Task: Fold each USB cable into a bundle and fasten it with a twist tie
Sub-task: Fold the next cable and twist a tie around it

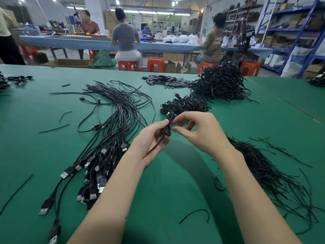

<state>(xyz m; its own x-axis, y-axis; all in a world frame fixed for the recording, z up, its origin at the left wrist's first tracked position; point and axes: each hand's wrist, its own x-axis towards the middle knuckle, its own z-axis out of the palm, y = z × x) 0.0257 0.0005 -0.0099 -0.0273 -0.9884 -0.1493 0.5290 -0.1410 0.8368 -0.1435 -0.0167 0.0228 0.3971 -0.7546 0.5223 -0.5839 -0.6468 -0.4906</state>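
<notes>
While both hands' fingers [173, 124] pinch the folded cable bundle [167, 126], a loosened grip could let it spring open.

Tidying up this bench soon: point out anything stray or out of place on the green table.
Loose twist ties lie scattered apart from the twist tie pile: one curved twist tie near the right forearm, several left of the unbundled USB cables. Nothing looks damaged.

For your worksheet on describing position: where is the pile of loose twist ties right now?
In the head view, the pile of loose twist ties lies on the green table, just right of the right forearm.
</notes>
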